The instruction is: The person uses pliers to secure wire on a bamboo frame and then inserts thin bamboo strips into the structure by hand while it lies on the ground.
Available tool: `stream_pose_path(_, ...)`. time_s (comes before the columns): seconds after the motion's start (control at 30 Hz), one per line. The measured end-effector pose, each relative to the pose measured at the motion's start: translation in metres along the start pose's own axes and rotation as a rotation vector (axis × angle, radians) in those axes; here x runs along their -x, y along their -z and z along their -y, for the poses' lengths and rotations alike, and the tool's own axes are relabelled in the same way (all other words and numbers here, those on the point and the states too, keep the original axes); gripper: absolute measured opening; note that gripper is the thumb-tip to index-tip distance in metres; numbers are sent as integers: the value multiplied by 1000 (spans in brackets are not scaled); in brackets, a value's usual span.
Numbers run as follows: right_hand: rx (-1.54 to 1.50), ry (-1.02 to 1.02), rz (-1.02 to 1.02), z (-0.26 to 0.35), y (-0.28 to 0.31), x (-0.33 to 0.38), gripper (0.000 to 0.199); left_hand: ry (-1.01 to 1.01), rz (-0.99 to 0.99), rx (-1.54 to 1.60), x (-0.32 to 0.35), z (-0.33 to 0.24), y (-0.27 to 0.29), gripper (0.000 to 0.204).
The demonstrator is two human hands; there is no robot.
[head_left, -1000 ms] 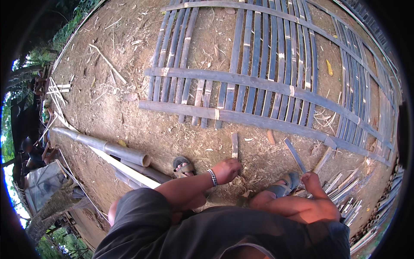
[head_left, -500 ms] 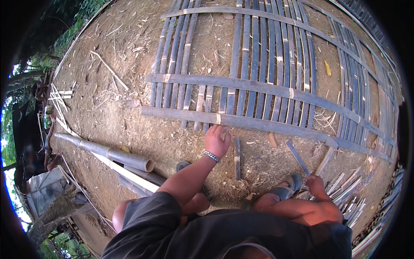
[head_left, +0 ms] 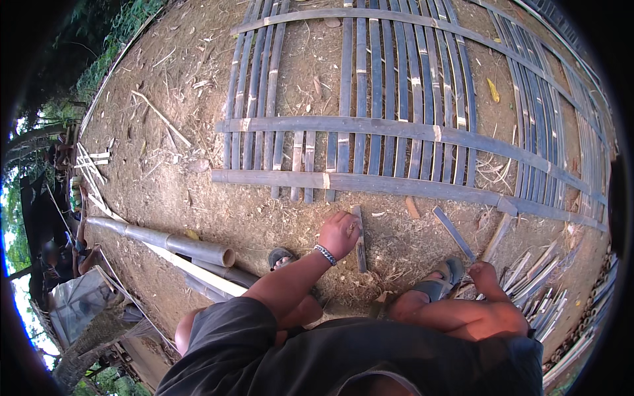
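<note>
My left hand (head_left: 339,235) is closed, its fingers curled over the upper part of a short dark bamboo slat (head_left: 361,256) on the ground. Whatever lies inside those fingers is too small to make out. My right hand (head_left: 485,274) is curled by my right foot, at the lower ends of another short slat (head_left: 454,232) and a pale strip (head_left: 496,239). Its fingers are mostly hidden, so its hold on either is unclear. Ahead lies a lattice of split bamboo, with long slats (head_left: 374,86) crossing under rails; the nearest rail (head_left: 389,186) runs sideways before me.
Bamboo poles (head_left: 188,245) lie at left beside a pale split length (head_left: 198,272). Cut strips (head_left: 538,277) are piled at right. A small brown piece (head_left: 412,208) rests below the rail. Another person (head_left: 79,257) is at the far left.
My left hand has drawn back from the nearest rail, nearer to me and slightly right, to the short slat. My right hand stays in about the same place. The view has shifted slightly.
</note>
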State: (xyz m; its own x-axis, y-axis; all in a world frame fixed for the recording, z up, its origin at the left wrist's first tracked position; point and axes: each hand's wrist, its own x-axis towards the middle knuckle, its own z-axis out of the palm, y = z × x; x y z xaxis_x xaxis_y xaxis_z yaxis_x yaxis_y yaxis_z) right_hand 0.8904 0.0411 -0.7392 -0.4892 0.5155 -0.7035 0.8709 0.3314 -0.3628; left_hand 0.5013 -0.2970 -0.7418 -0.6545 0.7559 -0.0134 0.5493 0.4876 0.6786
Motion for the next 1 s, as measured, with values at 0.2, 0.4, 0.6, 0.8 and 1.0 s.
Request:
stream_pose_path(0.2,-16,7,11,-7,-2,-4,18,-47,66,11,9,1,-6,9)
stream_pose_path(0.4,-24,24,12,-6,-2,-3,18,-15,6,25,-7,4,-1,10)
stream_pose_path(0.6,-34,-18,41,-24,-10,-8,19,30,-22,-19,-21,3,6,10)
stream_pose_path(0.8,-70,43,31,-28,-11,-5,20,1,-33,-36,-18,7,-1,11)
stream_pose_path(1.0,-40,52,34,-25,-9,-4,21,12,21,-25,-7,3,-8,11)
